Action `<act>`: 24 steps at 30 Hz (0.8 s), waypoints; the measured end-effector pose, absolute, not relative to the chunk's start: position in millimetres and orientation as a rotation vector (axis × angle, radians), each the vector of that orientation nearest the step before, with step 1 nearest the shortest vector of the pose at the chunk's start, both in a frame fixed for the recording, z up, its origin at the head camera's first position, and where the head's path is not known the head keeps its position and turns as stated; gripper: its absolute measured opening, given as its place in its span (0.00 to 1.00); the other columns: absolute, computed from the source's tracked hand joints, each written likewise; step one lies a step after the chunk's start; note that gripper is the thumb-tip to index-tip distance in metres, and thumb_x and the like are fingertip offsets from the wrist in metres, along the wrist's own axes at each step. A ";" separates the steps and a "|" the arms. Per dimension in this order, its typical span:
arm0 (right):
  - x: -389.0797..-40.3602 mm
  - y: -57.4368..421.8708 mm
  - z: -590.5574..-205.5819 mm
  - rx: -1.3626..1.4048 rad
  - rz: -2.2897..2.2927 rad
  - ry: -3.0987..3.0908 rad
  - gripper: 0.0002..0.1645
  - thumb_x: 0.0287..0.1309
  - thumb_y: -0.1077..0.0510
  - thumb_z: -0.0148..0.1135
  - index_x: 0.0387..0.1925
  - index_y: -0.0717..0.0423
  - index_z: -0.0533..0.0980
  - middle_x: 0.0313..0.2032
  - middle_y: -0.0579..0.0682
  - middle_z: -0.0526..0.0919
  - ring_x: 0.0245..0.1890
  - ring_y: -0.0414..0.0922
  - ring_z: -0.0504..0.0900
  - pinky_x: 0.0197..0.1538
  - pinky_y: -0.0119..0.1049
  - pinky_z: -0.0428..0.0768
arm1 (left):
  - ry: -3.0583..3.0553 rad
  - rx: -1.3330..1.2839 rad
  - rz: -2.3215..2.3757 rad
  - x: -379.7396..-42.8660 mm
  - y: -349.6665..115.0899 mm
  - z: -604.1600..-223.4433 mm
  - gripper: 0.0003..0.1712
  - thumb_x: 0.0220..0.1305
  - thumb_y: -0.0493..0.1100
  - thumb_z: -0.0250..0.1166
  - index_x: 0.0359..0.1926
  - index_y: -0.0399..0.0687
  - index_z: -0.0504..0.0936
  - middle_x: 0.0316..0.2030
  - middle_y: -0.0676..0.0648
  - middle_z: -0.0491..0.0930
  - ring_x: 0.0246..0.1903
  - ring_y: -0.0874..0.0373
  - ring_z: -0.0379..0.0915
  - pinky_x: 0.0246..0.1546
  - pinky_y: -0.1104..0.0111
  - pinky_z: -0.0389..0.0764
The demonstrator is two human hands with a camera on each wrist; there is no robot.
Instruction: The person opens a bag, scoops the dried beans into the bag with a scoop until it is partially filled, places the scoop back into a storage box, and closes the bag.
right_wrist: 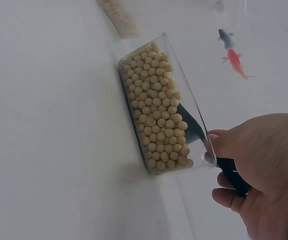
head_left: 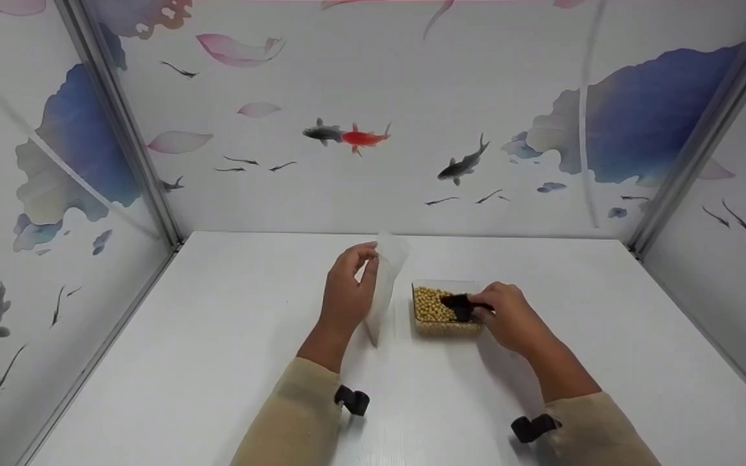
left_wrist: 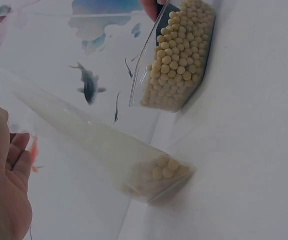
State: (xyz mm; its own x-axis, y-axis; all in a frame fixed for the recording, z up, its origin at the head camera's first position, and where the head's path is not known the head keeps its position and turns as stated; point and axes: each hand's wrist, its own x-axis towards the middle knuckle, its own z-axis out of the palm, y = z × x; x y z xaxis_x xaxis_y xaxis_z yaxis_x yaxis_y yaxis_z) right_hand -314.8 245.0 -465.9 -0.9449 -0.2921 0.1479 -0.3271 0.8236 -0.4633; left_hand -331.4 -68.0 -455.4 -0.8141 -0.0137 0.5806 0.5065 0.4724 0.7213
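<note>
A clear plastic bag (head_left: pixel 383 291) stands upright on the table, its upper edge pinched between the thumb and fingers of my left hand (head_left: pixel 349 288). In the left wrist view, some round beige beans (left_wrist: pixel 166 167) lie in the bottom of the bag. To its right is a clear rectangular container (head_left: pixel 447 329) filled with yellow-beige soybeans (head_left: pixel 431 304). My right hand (head_left: pixel 509 317) grips the handle of a black scoop (head_left: pixel 460 305). The scoop's head is dug into the beans at the container's right side, and part of it is hidden by them.
The white table (head_left: pixel 217 323) meets a back wall (head_left: pixel 347 194) printed with fish and petals. Similar side panels rise at left and right, joined by metal corner posts (head_left: pixel 120 116). Each sleeve carries a small black wrist device (head_left: pixel 353 400).
</note>
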 end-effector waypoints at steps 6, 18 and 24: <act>-316.6 242.7 -473.5 0.479 0.865 -2.926 0.20 0.79 0.60 0.59 0.67 0.58 0.81 0.57 0.58 0.83 0.63 0.60 0.78 0.62 0.57 0.83 | -2.205 -0.401 -1.336 -331.6 -67.9 -455.6 0.11 0.84 0.48 0.57 0.55 0.50 0.81 0.66 0.51 0.82 0.71 0.56 0.76 0.73 0.64 0.79; -316.9 250.9 -476.0 0.431 0.978 -2.877 0.21 0.81 0.60 0.56 0.68 0.57 0.79 0.61 0.60 0.80 0.65 0.61 0.77 0.64 0.59 0.82 | -2.215 -0.395 -1.329 -330.4 -66.4 -454.9 0.12 0.85 0.49 0.56 0.56 0.49 0.81 0.67 0.51 0.82 0.71 0.56 0.76 0.74 0.65 0.78; -319.3 260.7 -472.2 0.416 1.045 -2.864 0.21 0.82 0.59 0.54 0.69 0.59 0.78 0.63 0.63 0.79 0.64 0.61 0.79 0.65 0.60 0.81 | -2.210 -0.397 -1.339 -330.8 -67.4 -455.7 0.11 0.84 0.48 0.57 0.56 0.50 0.81 0.67 0.51 0.81 0.71 0.56 0.76 0.74 0.65 0.78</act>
